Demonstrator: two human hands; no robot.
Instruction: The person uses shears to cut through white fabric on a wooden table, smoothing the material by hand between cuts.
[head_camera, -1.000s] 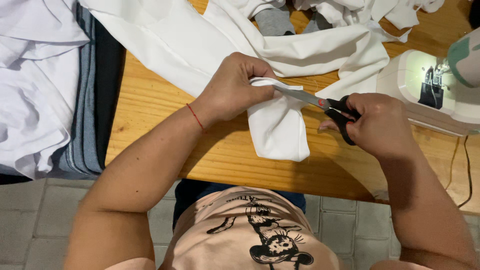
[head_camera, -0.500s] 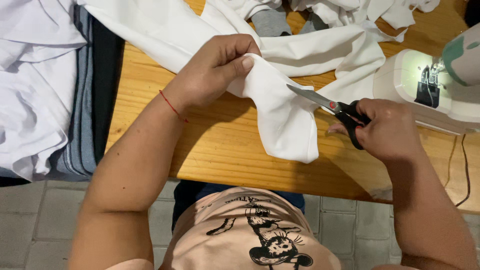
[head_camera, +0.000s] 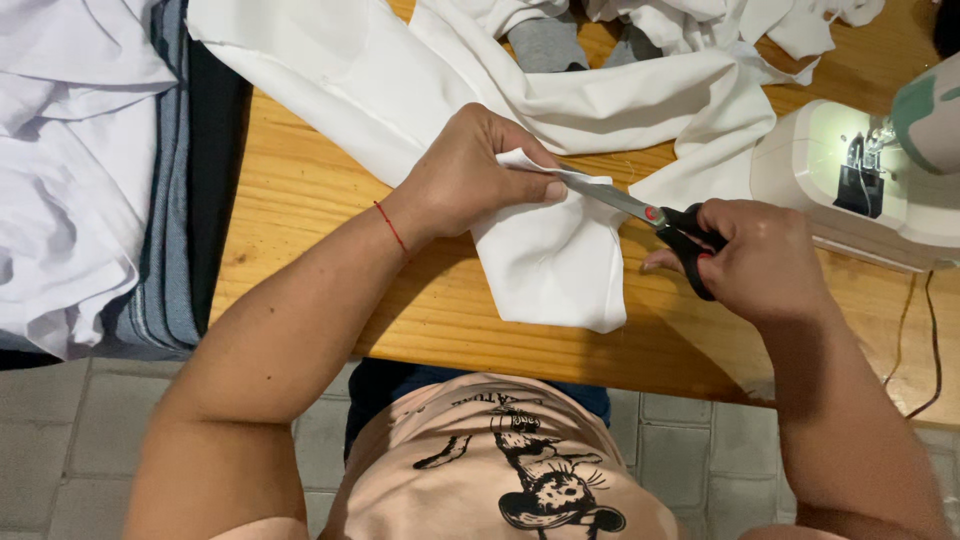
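Note:
My left hand (head_camera: 472, 172) pinches a fold of white cloth (head_camera: 552, 258) above the wooden table (head_camera: 300, 230). The cloth hangs down from my fingers and its lower end lies near the table's front edge. My right hand (head_camera: 752, 262) grips black-handled scissors (head_camera: 660, 220) with a red pivot. Their blades point left and meet the cloth right at my left thumb and fingertips. More of the same white cloth (head_camera: 340, 70) spreads across the table behind my hands.
A white and pale green sewing machine (head_camera: 880, 170) with its lamp lit stands at the right, its cord (head_camera: 915, 330) trailing over the table edge. Stacked white, grey and dark fabrics (head_camera: 90, 180) lie at the left. Grey cloth pieces (head_camera: 545, 45) lie at the back.
My left hand lifted the cloth up and left, then came back down and right. The scissor blades now reach the fold at my left fingers again.

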